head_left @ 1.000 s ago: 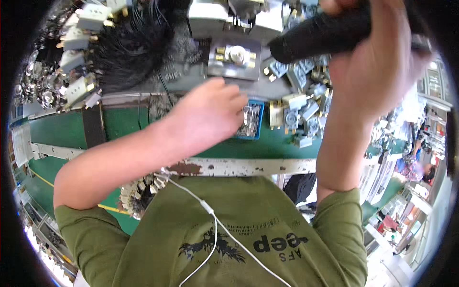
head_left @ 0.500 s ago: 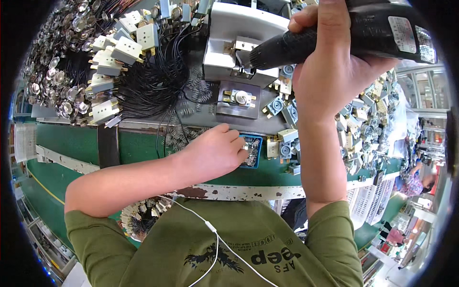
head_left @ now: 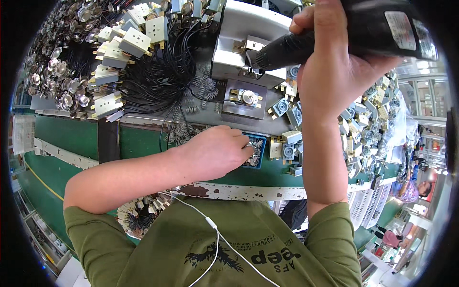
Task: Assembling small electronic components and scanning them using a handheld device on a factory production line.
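My right hand (head_left: 330, 79) is wrapped around a black power screwdriver (head_left: 377, 28), held sideways with its ribbed nose beside a white metal fixture (head_left: 247, 24). My left hand (head_left: 215, 152) rests at a small blue tray (head_left: 260, 165) of small metal pieces, covering its left part. The left fingers are curled together, and what lies between their tips is hidden. Behind that hand, a metal block (head_left: 244, 111) carries a thermostat-like part (head_left: 247, 97) with a round white centre and brass terminals. A black wire runs to it from the left.
Cream-and-grey plug housings (head_left: 136, 42), black wires (head_left: 158, 79) and shiny metal discs (head_left: 71, 91) crowd the left. Loose springs (head_left: 181, 131) lie beside my left hand. More blue-grey housings (head_left: 288, 153) are scattered to the right. The chipped white bench edge (head_left: 229, 192) runs before my body.
The bench has shifted slightly to the right in view. My left fingers are drawn closer together at the blue tray. My right hand keeps its grip on the screwdriver.
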The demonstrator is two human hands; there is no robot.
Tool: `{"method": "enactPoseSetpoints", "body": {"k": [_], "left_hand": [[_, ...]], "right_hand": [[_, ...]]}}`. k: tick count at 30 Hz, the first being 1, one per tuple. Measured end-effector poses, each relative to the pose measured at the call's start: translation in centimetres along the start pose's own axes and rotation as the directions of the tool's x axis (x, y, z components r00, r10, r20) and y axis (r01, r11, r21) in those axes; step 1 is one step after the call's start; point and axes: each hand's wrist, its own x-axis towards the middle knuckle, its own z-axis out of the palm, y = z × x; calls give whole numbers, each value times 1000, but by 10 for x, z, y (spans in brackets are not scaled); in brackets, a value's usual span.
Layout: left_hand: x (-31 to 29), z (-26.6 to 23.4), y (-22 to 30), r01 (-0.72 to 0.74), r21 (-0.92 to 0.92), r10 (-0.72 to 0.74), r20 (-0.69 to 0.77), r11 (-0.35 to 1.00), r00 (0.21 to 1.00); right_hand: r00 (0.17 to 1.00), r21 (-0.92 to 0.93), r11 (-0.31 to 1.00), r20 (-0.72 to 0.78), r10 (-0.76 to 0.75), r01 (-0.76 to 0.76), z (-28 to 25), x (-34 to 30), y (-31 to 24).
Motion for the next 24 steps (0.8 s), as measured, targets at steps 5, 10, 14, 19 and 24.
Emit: {"method": "enactPoseSetpoints", "body": {"k": [5, 10, 14, 19, 24], "left_hand": [[6, -19, -5, -8, -75, 4, -62, 997, 998], [7, -62, -35, 269, 45, -225, -424, 962, 877], [16, -39, -50, 211, 170, -120, -431, 963, 894], [18, -28, -54, 192, 129, -120, -428, 973, 896], [11, -27, -57, 174, 99, -121, -400, 980, 909]], "right_hand": [[1000, 118, 993, -24, 16, -13, 4, 8, 5], [996, 146, 986, 25, 82, -85, -11, -3, -6], [989, 42, 989, 55, 140, -143, -17, -9, -8], [990, 31, 990, 15, 138, -138, -28, -16, -7], [991, 34, 991, -13, 131, -131, -15, -23, 0]]}}
